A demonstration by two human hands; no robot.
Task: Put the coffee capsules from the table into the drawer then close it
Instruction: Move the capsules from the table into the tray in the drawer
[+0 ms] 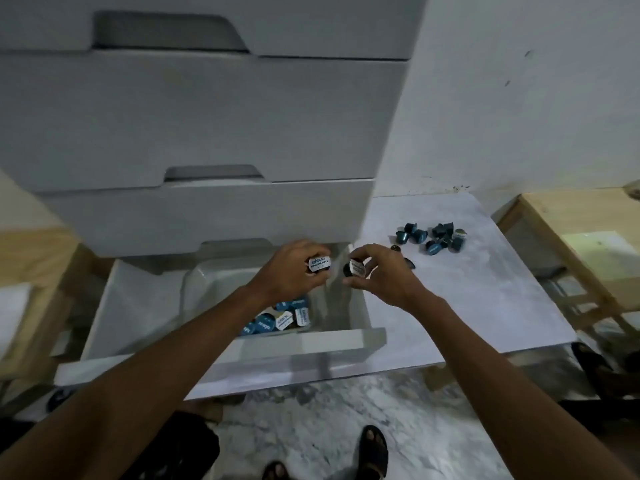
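Over the open drawer (114, 306), the left hand (294, 268) pinched one capsule (319, 264) in curled fingers; the right hand (381, 271) pinched another capsule (356, 268).

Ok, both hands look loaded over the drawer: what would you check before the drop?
1. Left hand grips a capsule: ok.
2. Right hand grips a capsule: ok.
3. Drawer open: ok.
4. Left hand over the clear tray in the drawer: ok.
5. Right capsule inside the drawer's right wall, not over the table: cannot tell.
6. Table emptied: not ok, a pile remains.
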